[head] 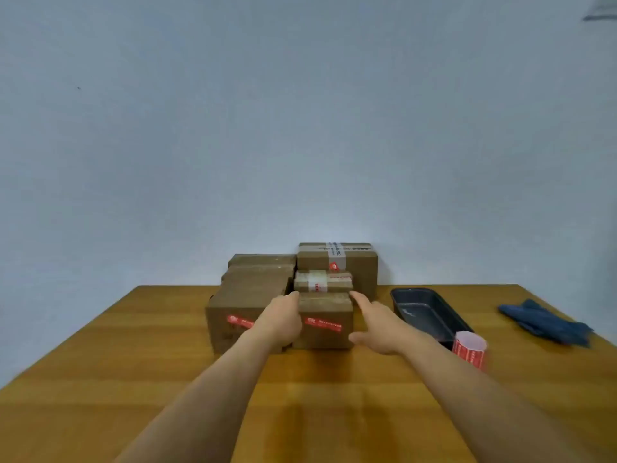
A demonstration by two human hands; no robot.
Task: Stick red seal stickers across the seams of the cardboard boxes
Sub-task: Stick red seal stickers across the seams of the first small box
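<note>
My left hand [282, 320] and right hand [375, 324] flank the front cardboard box [325, 320] on the bench [133, 379]: left curled against its side, right spread wide beside it. A red seal sticker [323, 324] crosses its front; the sticker roll [469, 349] stands near my right forearm.

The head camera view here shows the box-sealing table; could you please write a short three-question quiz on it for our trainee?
1. True or false: the roll of red stickers stands at the left edge of the table.
2. Which hand is against the front box? A) left hand only B) right hand only C) both, one on each side
3. Fill in: to the right of the dark tray lies a folded ___ cloth.

Key: 1 false; 2 C; 3 blue.
</note>
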